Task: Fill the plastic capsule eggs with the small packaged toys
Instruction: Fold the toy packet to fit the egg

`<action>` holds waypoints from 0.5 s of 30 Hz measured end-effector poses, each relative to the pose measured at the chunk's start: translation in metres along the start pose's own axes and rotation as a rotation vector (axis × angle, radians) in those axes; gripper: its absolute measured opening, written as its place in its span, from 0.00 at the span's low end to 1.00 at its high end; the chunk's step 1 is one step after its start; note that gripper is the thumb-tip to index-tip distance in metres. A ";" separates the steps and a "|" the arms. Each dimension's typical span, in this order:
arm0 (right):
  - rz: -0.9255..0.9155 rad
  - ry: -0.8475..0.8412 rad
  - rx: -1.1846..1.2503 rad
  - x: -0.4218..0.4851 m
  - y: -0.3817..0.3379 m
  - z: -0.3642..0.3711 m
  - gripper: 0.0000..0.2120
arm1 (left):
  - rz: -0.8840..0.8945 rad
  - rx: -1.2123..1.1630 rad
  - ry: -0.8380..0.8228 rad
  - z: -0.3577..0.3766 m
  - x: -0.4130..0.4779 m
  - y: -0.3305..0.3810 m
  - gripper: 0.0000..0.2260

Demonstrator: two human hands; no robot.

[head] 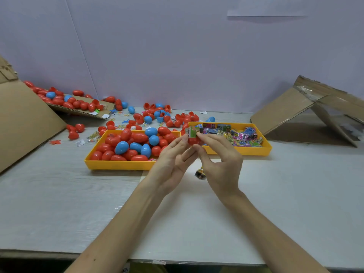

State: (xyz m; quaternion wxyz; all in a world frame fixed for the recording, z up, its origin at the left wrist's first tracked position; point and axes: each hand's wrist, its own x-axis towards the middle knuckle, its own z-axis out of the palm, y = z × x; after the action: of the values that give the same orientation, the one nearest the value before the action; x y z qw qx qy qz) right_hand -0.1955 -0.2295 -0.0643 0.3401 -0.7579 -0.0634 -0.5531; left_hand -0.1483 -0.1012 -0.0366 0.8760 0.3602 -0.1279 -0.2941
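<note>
Table (59, 203): grey, with cardboard flaps left (23, 123) and right (285, 111). Loose eggs and halves lie scattered toward the wall.

Left tray (118, 165): yellow, heaped with closed red and blue eggs (137, 137).

Right tray (246, 151): yellow, holding the stock of packets (240, 135).

Left hand (171, 160): raised between the trays, fingertips pinching the side of a red egg half (194, 140).

Right hand (222, 162): opposite, forefinger bearing on a green packet (192, 132), thumb under the half. The remaining fingers are relaxed.

Packet: it stands in the mouth of the half, most of it above the rim. Not yet seated, in my judgement.

One further packet (200, 173) lies on the table below the right hand.

Handling, as judged: the half is light, thin, stiff plastic, glossy and likely to slip. Grip it at the sides below the rim, not hard enough to deform it. The packet is light, crinkly and pliable. Press its top edge and it should fold in.
</note>
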 end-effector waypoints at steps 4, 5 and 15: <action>0.074 -0.010 0.008 0.002 -0.005 -0.001 0.17 | 0.015 0.030 -0.017 0.002 -0.001 0.001 0.09; 0.071 -0.010 0.000 0.001 -0.005 -0.001 0.15 | 0.016 0.034 -0.017 0.002 -0.001 0.001 0.09; 0.032 0.022 0.003 -0.001 0.001 0.000 0.11 | 0.006 0.064 -0.036 -0.002 0.000 -0.002 0.12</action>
State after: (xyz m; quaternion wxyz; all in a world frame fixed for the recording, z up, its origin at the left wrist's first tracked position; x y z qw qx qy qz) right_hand -0.1954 -0.2299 -0.0653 0.3507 -0.7523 -0.0484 -0.5556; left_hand -0.1483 -0.1012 -0.0391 0.8624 0.3824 -0.1542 -0.2937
